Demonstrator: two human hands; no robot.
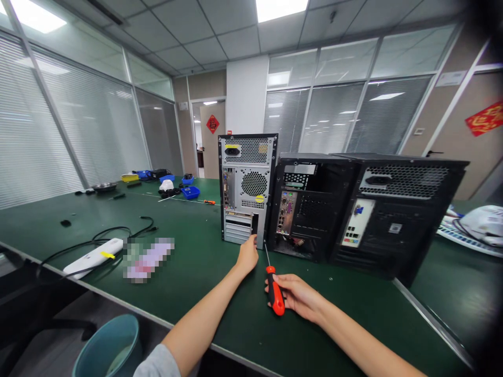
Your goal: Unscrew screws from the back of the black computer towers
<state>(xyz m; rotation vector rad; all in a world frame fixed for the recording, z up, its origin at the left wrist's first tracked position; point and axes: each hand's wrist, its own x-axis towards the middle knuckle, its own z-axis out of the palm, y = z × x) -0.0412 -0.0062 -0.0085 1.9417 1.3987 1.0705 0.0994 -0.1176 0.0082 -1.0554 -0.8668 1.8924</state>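
Note:
My right hand (301, 296) is wrapped round a red and black screwdriver (277, 296). Its thin shaft points up and away, with the tip close to the lower right corner of a silver-backed computer case (245, 180). At the bottom of that same back panel is my left hand (247, 257), its fingers bent together beside the slot covers (238, 230) and a dark gap. Whatever these fingers pinch, if anything, is hidden. The case stands upright, its rear turned towards me, showing a power socket, ports and a fan grille.
Two black computer cases (310, 209) (396, 209) stand to the right. On the green table (188, 283) lie a white power strip (94, 257) with black cables and a blurred-out item (151, 260). Blue trays (190, 192) and another screwdriver (209, 202) are farther back. A teal bin (110, 348) stands below the front edge.

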